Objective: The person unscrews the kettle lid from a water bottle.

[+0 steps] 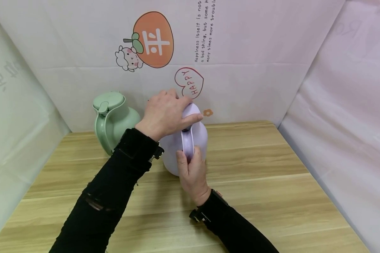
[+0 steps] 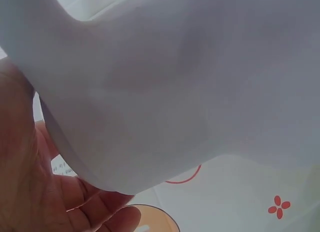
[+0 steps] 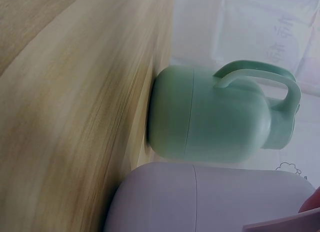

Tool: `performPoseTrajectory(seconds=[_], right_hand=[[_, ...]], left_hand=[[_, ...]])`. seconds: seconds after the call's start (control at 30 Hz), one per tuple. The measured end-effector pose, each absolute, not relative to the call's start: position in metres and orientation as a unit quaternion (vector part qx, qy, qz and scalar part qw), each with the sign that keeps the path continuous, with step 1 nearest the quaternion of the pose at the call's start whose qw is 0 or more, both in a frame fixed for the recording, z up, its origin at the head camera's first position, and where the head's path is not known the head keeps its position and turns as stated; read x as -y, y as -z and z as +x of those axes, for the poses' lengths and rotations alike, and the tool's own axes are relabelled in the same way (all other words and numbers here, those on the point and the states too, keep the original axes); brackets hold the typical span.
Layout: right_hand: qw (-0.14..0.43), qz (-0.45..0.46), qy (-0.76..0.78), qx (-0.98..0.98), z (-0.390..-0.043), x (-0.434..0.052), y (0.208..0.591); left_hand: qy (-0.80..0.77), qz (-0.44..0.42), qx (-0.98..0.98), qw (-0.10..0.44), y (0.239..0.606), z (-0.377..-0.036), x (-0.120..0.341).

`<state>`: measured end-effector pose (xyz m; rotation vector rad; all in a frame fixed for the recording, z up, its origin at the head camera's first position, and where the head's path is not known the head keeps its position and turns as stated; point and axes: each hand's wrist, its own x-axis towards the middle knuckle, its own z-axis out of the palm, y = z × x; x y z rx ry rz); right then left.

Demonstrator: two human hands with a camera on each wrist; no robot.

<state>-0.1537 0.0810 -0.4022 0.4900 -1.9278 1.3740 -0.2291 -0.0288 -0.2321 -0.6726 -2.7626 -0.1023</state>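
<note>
Two hands on lilac jug (image 1: pixel 198 137): right hand (image 1: pixel 192 173) wrapped round handle (image 1: pixel 188 143), left hand (image 1: pixel 164 113) curled over lid (image 1: pixel 191 111). Upright on wooden table (image 1: pixel 266 182); green jug (image 1: pixel 114 121) just behind-left, printed backdrop (image 1: pixel 240 52) beyond.

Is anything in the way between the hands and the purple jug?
No, nothing visible is. The left hand already lies over the top of the purple jug, and the right hand holds its handle. The green jug stands apart, off to the side on the table.
</note>
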Motion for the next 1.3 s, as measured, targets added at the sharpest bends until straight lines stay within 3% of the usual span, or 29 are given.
performPoseTrajectory(seconds=[0.53, 0.83, 1.3], right_hand=[[0.358, 0.192, -0.534, 0.742, -0.154, -0.081, 0.4], [0.361, 0.191, -0.534, 0.74, -0.154, -0.08, 0.4], [0.366, 0.185, -0.528, 0.744, -0.154, -0.08, 0.401]], left_hand=[[0.12, -0.365, 0.921, 0.062, 0.226, -0.234, 0.047], [0.112, -0.363, 0.924, 0.046, 0.225, -0.235, 0.048], [0.094, -0.346, 0.931, 0.066, 0.223, -0.23, 0.044]])
